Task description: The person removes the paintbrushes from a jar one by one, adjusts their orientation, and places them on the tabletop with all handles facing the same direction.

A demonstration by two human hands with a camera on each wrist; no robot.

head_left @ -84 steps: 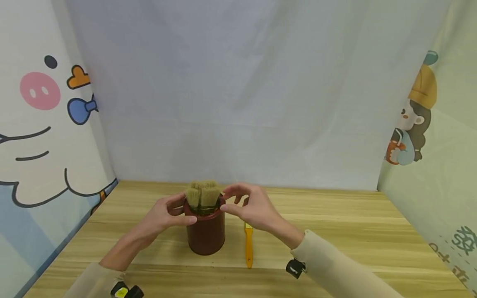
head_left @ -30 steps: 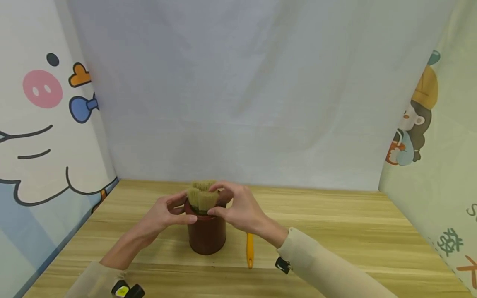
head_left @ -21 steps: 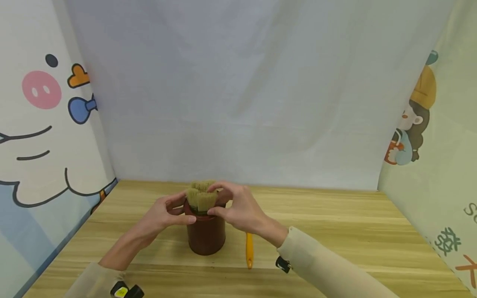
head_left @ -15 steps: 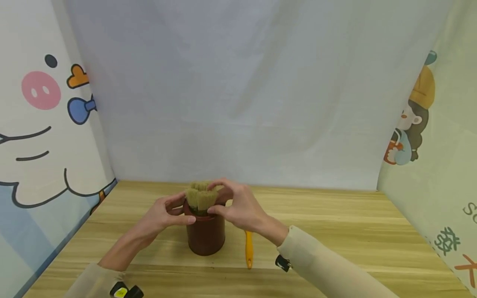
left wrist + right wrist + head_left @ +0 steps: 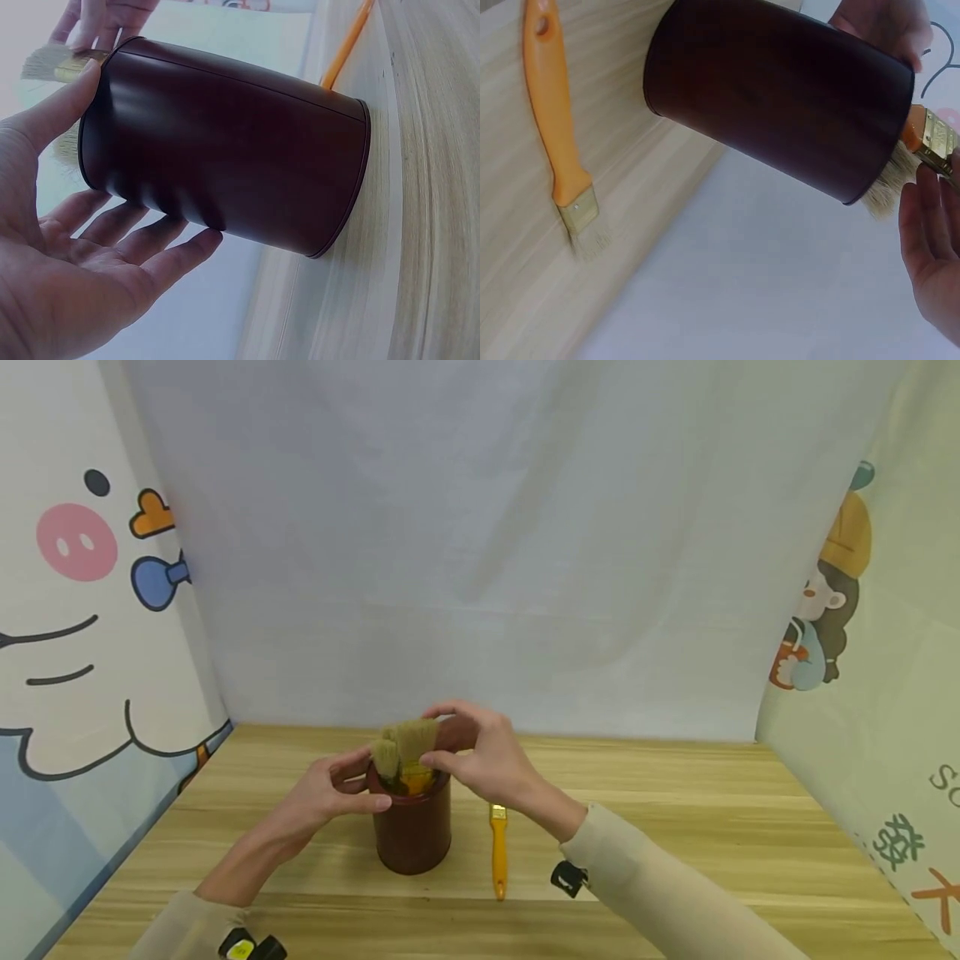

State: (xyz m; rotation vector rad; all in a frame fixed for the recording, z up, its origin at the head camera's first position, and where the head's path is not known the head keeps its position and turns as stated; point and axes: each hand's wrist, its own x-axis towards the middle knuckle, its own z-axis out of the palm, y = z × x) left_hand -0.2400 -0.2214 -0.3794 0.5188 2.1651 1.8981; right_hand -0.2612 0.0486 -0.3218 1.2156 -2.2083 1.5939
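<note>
1 brush (image 5: 417, 741) is pinched by right hand (image 5: 486, 758), pot (image 5: 412, 835) gripped by left hand (image 5: 326, 797); neighbouring brushes (image 5: 386, 760), seemingly crowded, could be dragged out.

L sleeve (image 5: 187, 928) & R sleeve (image 5: 675, 893): plain beige, long. L wrist cam (image 5: 267, 948) blk w/ yellow label (image 5: 241, 950). R wrist cam (image 5: 567, 877) also blk.

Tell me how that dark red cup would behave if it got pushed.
The cup would likely slide rather than roll, as it stands upright on the table. A high push might tip it, since it is taller than wide and brushes stick out on top. It looks smooth and stiff, so perhaps slippery but unlikely to squash.
</note>
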